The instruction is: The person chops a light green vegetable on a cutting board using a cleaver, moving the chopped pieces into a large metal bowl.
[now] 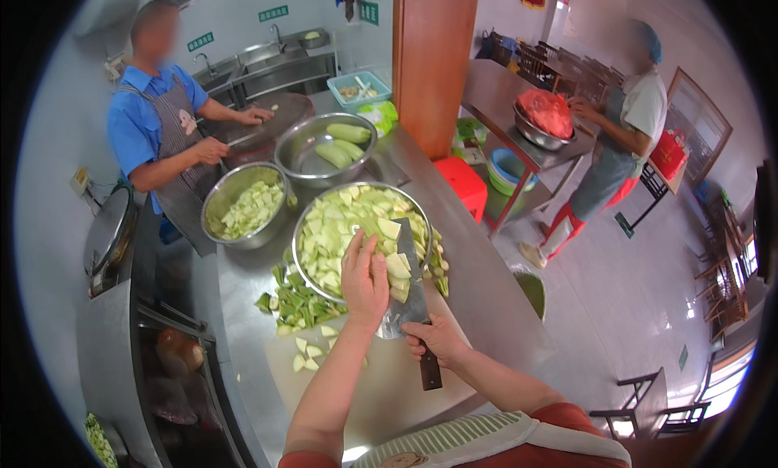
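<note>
My right hand (439, 341) grips the dark handle of a cleaver (413, 292), whose broad blade reaches over the near right part of a steel bowl (294, 249) heaped with cut pale green squash (325, 237). Several squash pieces (398, 267) lie along the blade. My left hand (366, 279) is beside them over the bowl, its fingers extended; whether it holds a piece cannot be told. Below the bowl lies a pale cutting board (328, 395) with a few loose pieces (307, 352). Green trimmings (304, 304) are piled between board and bowl.
A second bowl of cut squash (246, 240) and a bowl with whole squashes (292, 158) stand beyond. Across the counter, a person (161, 115) holds a knife over a round board (292, 109). Another person (626, 121) works at a table with a red bag (547, 112).
</note>
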The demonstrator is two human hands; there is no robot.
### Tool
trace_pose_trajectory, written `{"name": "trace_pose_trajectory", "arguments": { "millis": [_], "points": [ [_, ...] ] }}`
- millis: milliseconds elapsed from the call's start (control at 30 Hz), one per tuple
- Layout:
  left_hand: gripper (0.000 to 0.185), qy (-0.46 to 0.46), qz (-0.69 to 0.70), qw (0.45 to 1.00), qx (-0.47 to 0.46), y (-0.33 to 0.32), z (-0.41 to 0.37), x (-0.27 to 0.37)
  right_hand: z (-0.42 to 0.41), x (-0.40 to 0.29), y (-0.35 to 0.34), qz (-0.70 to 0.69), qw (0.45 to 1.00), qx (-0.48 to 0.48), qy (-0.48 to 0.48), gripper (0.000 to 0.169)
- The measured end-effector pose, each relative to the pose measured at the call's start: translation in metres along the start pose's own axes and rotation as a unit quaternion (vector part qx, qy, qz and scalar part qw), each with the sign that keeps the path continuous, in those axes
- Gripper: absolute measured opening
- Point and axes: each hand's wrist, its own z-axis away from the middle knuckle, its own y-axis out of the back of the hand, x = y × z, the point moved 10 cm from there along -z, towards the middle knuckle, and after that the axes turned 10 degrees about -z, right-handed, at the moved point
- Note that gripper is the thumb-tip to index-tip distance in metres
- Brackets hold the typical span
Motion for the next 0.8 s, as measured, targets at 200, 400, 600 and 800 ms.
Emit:
{"name": "trace_pose_trajectory", "arguments": {
  "millis": [200, 400, 600, 800],
  "points": [
    [0.050, -0.200, -0.126, 0.966, -0.106, -0.040, -0.029, 0.020, -0.053, -0.020, -0.005, -0.088, 0.996, 0.009, -0.026, 0.012],
    [0.047, -0.281, -0.205, 0.913, -0.213, -0.085, -0.028, 0.020, -0.058, -0.034, -0.007, -0.076, 0.997, 0.005, -0.007, 0.015],
    [0.037, -0.269, -0.194, 0.927, -0.178, -0.081, -0.044, 0.007, -0.058, -0.021, -0.001, -0.029, 0.999, 0.037, -0.017, 0.018],
    [0.033, -0.280, -0.171, 0.931, -0.158, -0.086, -0.044, 0.004, -0.026, -0.031, -0.002, -0.044, 0.998, 0.054, -0.010, 0.014]
  ]
}}
